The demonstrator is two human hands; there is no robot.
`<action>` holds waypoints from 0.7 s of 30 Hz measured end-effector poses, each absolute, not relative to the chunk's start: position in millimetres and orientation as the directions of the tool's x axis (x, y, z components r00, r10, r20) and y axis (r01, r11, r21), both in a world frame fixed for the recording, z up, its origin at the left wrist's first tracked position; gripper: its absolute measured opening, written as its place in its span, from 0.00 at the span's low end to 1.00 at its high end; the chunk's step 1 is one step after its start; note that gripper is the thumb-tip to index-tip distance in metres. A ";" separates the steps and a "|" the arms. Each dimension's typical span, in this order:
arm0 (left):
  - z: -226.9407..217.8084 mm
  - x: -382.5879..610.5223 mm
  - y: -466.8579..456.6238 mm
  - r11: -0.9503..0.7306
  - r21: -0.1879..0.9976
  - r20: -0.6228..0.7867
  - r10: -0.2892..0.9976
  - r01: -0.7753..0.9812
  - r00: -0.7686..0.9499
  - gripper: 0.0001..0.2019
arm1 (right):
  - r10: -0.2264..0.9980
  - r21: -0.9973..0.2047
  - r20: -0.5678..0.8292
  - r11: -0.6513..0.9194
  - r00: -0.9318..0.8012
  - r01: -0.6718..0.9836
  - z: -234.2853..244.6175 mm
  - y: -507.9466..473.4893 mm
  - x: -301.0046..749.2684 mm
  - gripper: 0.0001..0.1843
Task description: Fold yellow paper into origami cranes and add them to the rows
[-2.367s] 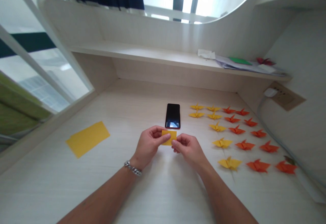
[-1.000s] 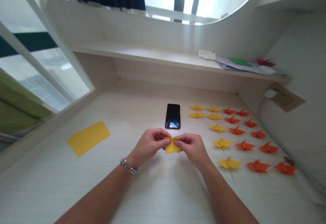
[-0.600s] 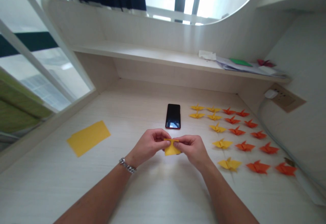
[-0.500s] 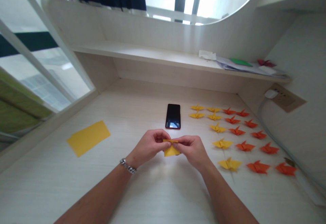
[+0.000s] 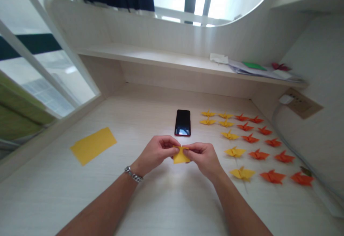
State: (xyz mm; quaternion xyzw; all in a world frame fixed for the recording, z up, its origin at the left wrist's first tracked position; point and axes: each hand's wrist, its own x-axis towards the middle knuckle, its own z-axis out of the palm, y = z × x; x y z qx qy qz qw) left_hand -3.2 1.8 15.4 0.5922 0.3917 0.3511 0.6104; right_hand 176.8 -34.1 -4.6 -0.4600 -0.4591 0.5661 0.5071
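A small folded piece of yellow origami paper (image 5: 181, 158) is held just above the desk, low in the middle of the view. My left hand (image 5: 160, 152) pinches its left side between thumb and fingers; a chain bracelet circles that wrist. On the opposite side, my right hand (image 5: 202, 156) grips the paper the same way, its thumb lying on the front face. The fingertips behind the paper are partly hidden. Just beyond my hands a dark phone (image 5: 183, 122) lies flat on the desk.
Rows of yellow paper cranes (image 5: 234, 152) and orange paper cranes (image 5: 258, 154) stand at the right. Yellow paper sheets (image 5: 94, 145) lie at the left. A grey cable (image 5: 285, 135) runs down the right side from a wall socket (image 5: 303, 103). A shelf (image 5: 161, 57) spans the back.
My thumbs have moved slightly apart along the yellow paper, and more of its front face shows between them. Both hands keep their hold; the other things stay in place.
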 end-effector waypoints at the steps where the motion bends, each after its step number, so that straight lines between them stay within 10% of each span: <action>1: 15.4 -3.2 1.8 0.044 0.998 -0.056 0.895 0.038 0.443 0.06 | 0.996 -0.985 -0.061 -0.072 -0.072 -0.159 -3.9 -34.5 176.5 0.12; 21: 16.5 -3.7 0.8 0.020 0.999 -0.029 0.904 0.026 0.427 0.05 | 0.994 -0.965 -0.083 -0.097 -0.066 -0.245 -3.1 -35.1 173.4 0.10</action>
